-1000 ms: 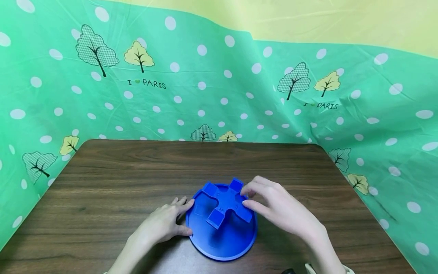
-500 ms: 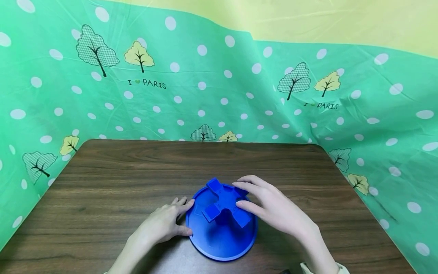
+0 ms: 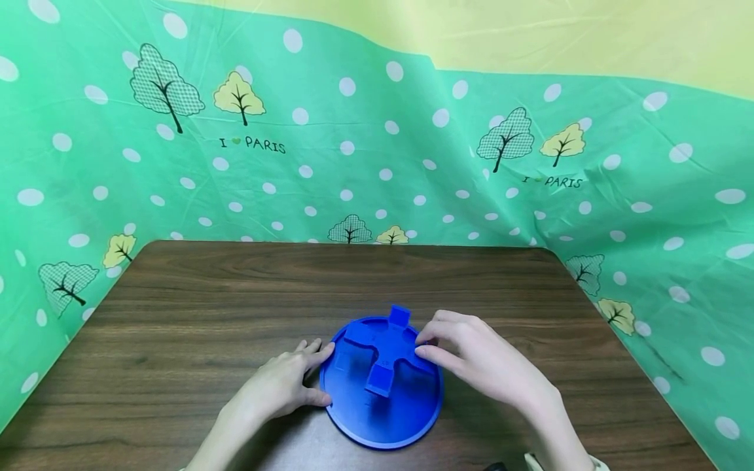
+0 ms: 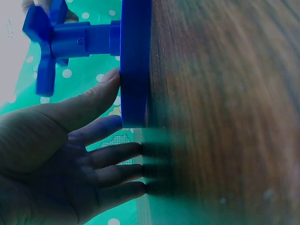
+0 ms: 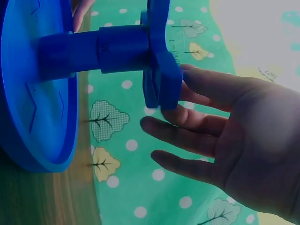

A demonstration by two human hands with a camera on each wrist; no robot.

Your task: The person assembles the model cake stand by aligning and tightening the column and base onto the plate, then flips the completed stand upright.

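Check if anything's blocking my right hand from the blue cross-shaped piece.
Nothing visible does: your right hand is right at one arm of the blue cross-shaped piece, with no other object between. Your left hand touches the opposite side of the round blue base, out of the way.

The round base (image 3: 383,422) looks like smooth moulded plastic with a soft sheen. The post (image 5: 124,49) and the cross-shaped top (image 3: 387,348) look like the same plastic, smooth-faced. The surface (image 3: 235,294) has a dark wood-grain finish, faintly glossy. The creased sheet (image 3: 406,147) is thin and slightly shiny; cloth or plastic, it is hard to tell.
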